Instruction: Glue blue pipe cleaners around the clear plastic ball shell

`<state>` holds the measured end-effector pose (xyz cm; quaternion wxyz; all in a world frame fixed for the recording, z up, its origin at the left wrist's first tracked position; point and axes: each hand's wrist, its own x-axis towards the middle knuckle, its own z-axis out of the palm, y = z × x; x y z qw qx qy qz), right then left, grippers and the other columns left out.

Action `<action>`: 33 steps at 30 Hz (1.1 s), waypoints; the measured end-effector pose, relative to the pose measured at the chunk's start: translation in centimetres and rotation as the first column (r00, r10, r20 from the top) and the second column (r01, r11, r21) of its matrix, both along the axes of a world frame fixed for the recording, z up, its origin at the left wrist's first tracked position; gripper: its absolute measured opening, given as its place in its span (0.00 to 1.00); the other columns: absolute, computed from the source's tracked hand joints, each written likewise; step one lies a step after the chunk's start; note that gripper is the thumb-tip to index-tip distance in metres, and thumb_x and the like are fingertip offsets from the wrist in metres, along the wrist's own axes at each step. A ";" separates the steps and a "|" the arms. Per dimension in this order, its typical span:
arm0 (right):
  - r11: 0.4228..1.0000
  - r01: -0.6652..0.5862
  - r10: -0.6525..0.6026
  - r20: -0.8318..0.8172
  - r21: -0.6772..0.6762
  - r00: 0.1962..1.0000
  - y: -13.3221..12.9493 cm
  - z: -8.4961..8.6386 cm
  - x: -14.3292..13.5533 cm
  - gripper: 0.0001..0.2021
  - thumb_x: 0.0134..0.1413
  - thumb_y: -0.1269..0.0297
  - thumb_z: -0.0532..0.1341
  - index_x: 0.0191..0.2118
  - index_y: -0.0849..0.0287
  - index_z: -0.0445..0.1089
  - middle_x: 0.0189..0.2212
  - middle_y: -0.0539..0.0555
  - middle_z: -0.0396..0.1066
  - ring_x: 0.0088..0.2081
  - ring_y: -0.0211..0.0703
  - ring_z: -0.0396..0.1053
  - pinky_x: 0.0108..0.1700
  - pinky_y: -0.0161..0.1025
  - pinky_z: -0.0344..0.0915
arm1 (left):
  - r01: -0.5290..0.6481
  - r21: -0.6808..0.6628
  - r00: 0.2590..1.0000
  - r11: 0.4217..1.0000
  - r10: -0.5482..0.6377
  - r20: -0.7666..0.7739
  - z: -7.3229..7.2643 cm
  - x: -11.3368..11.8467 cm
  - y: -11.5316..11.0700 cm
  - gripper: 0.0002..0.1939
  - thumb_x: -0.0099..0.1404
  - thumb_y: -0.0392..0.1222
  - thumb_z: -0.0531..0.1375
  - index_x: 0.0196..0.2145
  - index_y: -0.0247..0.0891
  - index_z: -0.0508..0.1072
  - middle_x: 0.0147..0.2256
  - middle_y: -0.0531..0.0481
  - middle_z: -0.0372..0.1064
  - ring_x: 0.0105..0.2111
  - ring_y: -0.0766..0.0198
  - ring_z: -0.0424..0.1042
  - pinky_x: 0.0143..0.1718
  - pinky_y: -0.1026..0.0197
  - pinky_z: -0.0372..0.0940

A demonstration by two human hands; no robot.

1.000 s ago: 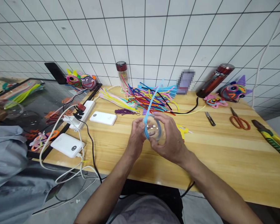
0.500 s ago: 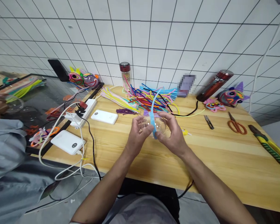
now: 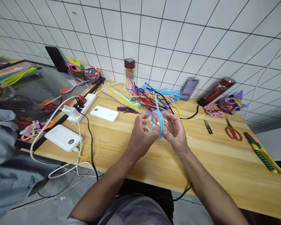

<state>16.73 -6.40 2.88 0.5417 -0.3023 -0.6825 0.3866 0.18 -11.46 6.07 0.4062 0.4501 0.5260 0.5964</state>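
A clear plastic ball [image 3: 155, 122] is held up over the wooden table between my two hands. Round its middle runs a light blue pipe cleaner [image 3: 161, 122], with one free end sticking up at the top. My left hand [image 3: 140, 135] wraps the ball's left side, its thumb pressed on the blue strip. From the right, my right hand [image 3: 177, 133] curls its fingers about the ball, the thumb close to the strip's lower part. Behind the ball lies a heap of colourful pipe cleaners [image 3: 152, 99]. My palms hide parts of the ball.
Small snips [image 3: 208, 126], orange-handled scissors [image 3: 233, 132] and green-yellow pliers [image 3: 263, 156] lie at right. White power banks [image 3: 104, 113] and a power strip [image 3: 83, 107] with trailing cables are at left. A red flask [image 3: 216, 91] and decorated balls [image 3: 231, 103] stand near the wall. A co-worker's sleeve [image 3: 2, 137] shows left.
The ball has turned in my hands; the blue strip now shows as a ring and sits farther right. My left hand has shifted over more of the ball. The camera view has tilted slightly.
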 end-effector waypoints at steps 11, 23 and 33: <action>0.964 0.161 -0.174 0.044 0.211 0.984 1.0 1.8 1.7 0.33 0.61 0.45 0.73 0.64 0.51 0.64 0.67 0.68 0.70 0.72 0.64 0.70 0.71 0.68 0.69 | 0.301 0.083 0.927 0.950 -0.312 0.209 1.9 0.0 4.0 0.23 0.64 0.53 0.69 0.52 0.43 0.70 0.51 0.47 0.74 0.53 0.55 0.74 0.50 0.56 0.70; 0.793 0.210 -0.378 0.191 0.572 0.906 3.5 6.1 3.2 0.34 0.57 0.63 0.73 0.67 0.50 0.62 0.68 0.66 0.69 0.72 0.64 0.68 0.70 0.69 0.69 | 0.532 0.109 0.811 0.840 -0.542 0.220 6.7 0.0 10.4 0.32 0.57 0.61 0.76 0.45 0.42 0.65 0.37 0.55 0.71 0.33 0.65 0.72 0.37 0.61 0.69; 0.652 0.171 -0.460 0.207 0.739 0.863 4.9 6.1 3.2 0.36 0.57 0.65 0.73 0.69 0.52 0.61 0.64 0.68 0.73 0.67 0.66 0.73 0.65 0.71 0.74 | 0.515 0.122 0.839 0.848 -0.528 0.127 6.0 0.2 12.1 0.30 0.57 0.52 0.74 0.49 0.41 0.66 0.49 0.47 0.74 0.49 0.56 0.76 0.48 0.57 0.69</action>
